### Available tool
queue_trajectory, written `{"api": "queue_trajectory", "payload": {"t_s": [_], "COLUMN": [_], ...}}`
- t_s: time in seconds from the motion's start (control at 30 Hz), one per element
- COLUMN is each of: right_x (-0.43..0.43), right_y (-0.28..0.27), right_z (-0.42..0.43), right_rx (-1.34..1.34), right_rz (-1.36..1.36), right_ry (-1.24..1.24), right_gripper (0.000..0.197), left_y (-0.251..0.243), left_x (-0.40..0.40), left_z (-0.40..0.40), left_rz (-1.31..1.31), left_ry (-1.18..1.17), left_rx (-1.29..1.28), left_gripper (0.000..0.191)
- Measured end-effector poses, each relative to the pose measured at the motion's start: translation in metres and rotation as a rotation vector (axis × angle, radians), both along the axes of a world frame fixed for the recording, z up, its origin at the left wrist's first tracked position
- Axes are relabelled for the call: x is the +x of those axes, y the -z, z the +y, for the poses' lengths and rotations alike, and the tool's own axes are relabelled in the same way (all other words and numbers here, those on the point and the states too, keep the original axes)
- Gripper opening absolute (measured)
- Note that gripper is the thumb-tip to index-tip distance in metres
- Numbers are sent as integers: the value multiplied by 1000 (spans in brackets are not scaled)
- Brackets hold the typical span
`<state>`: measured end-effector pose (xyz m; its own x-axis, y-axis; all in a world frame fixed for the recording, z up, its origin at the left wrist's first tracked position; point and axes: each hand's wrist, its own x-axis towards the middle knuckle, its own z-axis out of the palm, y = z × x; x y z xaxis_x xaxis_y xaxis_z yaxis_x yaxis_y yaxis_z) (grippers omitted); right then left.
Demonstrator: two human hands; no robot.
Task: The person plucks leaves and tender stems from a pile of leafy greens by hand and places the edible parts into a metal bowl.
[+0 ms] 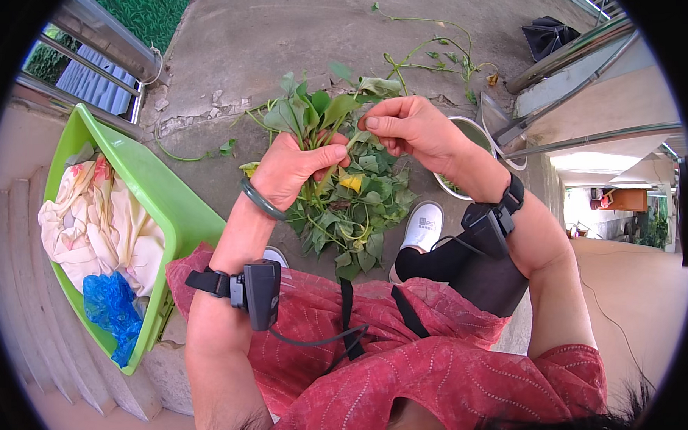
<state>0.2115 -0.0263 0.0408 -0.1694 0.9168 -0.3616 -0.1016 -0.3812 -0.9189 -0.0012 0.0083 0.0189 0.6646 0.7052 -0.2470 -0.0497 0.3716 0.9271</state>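
Note:
My left hand [305,162] is closed around a bunch of leafy green stems [306,114], which look like sweet potato vine tips; leaves stick out above the fist and stems trail below it. Thumb and forefinger of my right hand [400,128] are pinched at the upper end of a pale green stem [354,139] beside that fist. Its very tip is hidden by the fingers. Under both hands, a heap of green leaves [372,208] lies on the concrete floor between my feet, with a yellow leaf [351,182] on it.
At left stands a lime-green plastic basket [179,209] holding cream cloth and a blue plastic bag [113,314]. A metal bowl [460,195] with greens is partly behind my right forearm. Loose vines [429,64] lie ahead. Metal railings [571,53] and concrete steps [45,293] flank the floor.

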Motion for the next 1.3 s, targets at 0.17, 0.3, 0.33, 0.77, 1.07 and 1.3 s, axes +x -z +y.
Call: {"api": "queue_trajectory", "payload": {"t_s": [0.17, 0.3, 0.33, 0.77, 1.07, 1.3], "right_x": [18, 68, 87, 0, -12, -23], "right_y": [-3, -4, 1, -19, -10, -29], "right_z": [6, 14, 18, 0, -7, -23], "right_rx": [4, 78, 221, 737, 921, 828], "right_rz": [34, -107, -559, -749, -816, -660], "right_ry": [46, 114, 12, -60, -161, -132], "right_gripper": [16, 18, 17, 14, 6, 5], "left_y": [2, 4, 5, 8, 13, 15], "left_x": [-3, -4, -6, 0, 3, 4], "left_z": [0, 3, 3, -1, 2, 2], "left_rz": [5, -3, -6, -32, -47, -74], "left_ry": [-16, -37, -40, -41, -60, -142], "left_rx": [2, -43, -59, -55, -99, -85], "left_gripper": [21, 21, 21, 21, 18, 20]}}
